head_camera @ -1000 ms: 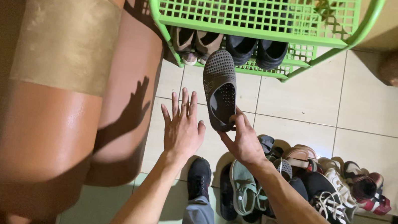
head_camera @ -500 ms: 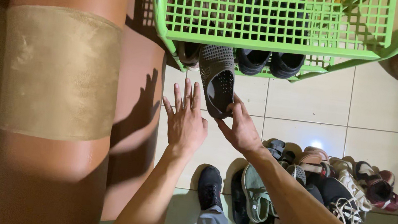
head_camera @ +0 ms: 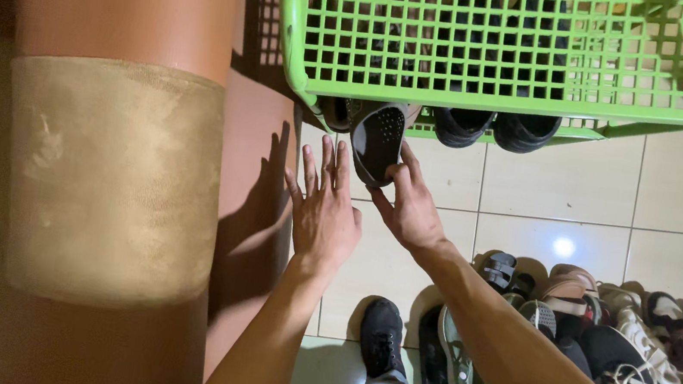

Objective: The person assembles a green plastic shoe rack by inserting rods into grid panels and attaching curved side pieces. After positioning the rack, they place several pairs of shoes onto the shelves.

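The right hand (head_camera: 410,209) pinched the heel of a grey perforated slipper (head_camera: 378,138), whose toe was tucked under the front edge of the green lattice shoe rack (head_camera: 508,39), beside dark shoes (head_camera: 492,128) on the lower shelf. The left hand (head_camera: 326,208) hovered flat beside it, fingers spread, holding nothing. Bare tiled floor (head_camera: 558,193) lay open rightward; an orange column (head_camera: 102,163) crowded the left, and a shoe pile (head_camera: 585,326) sat behind the right forearm.

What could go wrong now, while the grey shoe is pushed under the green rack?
1. The right hand grips only the heel of the grey shoe, so it may slip and drop.
2. The lower shelf already holds the black shoes and another shoe; it may jam.
3. The pile of shoes lies close and could trip the person.
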